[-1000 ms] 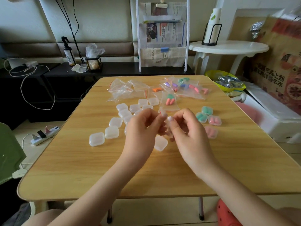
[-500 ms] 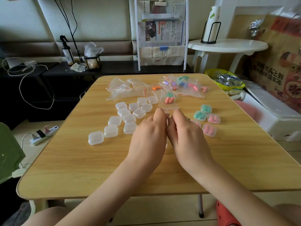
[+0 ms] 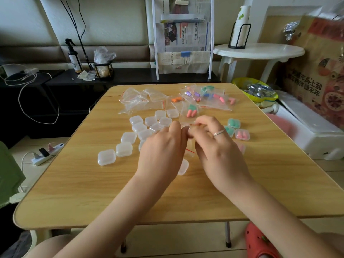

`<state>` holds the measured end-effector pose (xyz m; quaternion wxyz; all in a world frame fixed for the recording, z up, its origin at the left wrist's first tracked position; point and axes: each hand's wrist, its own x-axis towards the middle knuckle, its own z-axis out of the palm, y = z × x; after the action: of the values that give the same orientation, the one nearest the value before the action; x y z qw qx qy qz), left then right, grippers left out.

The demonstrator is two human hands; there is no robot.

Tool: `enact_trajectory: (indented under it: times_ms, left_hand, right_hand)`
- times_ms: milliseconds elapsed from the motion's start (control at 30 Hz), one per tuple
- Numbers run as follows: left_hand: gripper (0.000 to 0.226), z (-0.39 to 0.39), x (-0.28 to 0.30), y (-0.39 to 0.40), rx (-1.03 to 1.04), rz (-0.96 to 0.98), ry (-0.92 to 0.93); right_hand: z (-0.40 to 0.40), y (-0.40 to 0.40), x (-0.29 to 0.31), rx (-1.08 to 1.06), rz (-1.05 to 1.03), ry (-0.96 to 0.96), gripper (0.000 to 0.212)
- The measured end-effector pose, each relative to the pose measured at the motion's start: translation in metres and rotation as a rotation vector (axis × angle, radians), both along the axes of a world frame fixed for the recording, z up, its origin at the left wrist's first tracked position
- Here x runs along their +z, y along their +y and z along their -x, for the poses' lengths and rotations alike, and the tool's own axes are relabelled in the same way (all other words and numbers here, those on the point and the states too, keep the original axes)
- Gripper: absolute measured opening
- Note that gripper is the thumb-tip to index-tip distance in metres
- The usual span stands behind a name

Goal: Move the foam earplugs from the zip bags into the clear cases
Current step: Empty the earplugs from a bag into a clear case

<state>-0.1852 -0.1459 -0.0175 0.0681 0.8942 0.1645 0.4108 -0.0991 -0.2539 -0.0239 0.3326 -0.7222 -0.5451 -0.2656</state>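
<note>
My left hand (image 3: 163,146) and my right hand (image 3: 217,148) meet over the middle of the wooden table (image 3: 89,192), fingertips together, pinching a clear zip bag (image 3: 189,150) with a red seal line. What it holds is hidden. A clear case (image 3: 184,167) lies below, between my wrists. Just past my fingertips lies a bag with pink and green earplugs (image 3: 191,112). Several more filled bags (image 3: 210,97) sit at the far right, empty bags (image 3: 138,99) at the far left. Several empty cases (image 3: 141,130) cluster on the left. Filled cases, green (image 3: 234,123) and pink (image 3: 242,135), stand on the right.
A white paper rack (image 3: 183,43) stands behind the table's far edge. To the right are a round white side table (image 3: 260,52), a yellow bowl of foil (image 3: 258,90) and a white foam box (image 3: 316,131). A power strip (image 3: 47,153) lies on the floor at left.
Both hands came down from a raised hold to just above the table and shifted a little away from me. My right hand has rolled over, its ring now showing.
</note>
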Motion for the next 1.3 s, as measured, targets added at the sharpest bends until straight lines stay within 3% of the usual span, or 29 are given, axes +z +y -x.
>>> enact_trajectory:
  times_ms: [233,367,500,600,667,833,933,1000,1100,1300]
  left_hand:
    - [0.026,0.001,0.0,-0.013,-0.01,-0.1,-0.015]
    - [0.029,0.0,-0.001,-0.013,-0.057,-0.109,-0.04]
    - [0.029,0.002,-0.003,-0.016,-0.092,-0.184,-0.051]
    - [0.027,0.003,-0.005,-0.019,-0.112,-0.224,-0.049]
    - [0.028,0.004,-0.004,-0.021,-0.113,-0.114,-0.028]
    - [0.027,0.005,0.006,-0.004,0.0,0.522,-0.072]
    - [0.024,0.004,0.013,0.014,-0.068,1.048,-0.07]
    - [0.018,0.006,0.015,0.018,-0.192,1.348,-0.058]
    - [0.016,0.01,0.016,0.02,-0.222,1.345,-0.075]
    - [0.016,0.008,0.014,0.017,-0.241,1.327,-0.069]
  right_hand:
    - [-0.001,0.003,-0.003,0.062,0.153,0.37,0.025]
    - [0.004,0.002,0.003,0.141,0.195,0.369,0.018]
    - [0.007,0.004,0.009,0.171,0.272,0.557,0.042]
    - [0.007,0.006,0.012,0.182,0.27,0.542,0.049]
    - [0.005,0.007,0.011,0.195,0.256,0.538,0.05]
    - [-0.001,0.003,0.004,0.302,0.083,0.807,0.062]
    - [-0.002,0.002,0.006,0.399,0.039,0.989,0.064]
    - [0.0,0.002,0.008,0.445,0.076,1.004,0.067]
    - [-0.001,0.004,0.003,0.421,0.103,1.0,0.064]
    - [-0.008,0.006,0.001,0.283,-0.004,1.051,0.031]
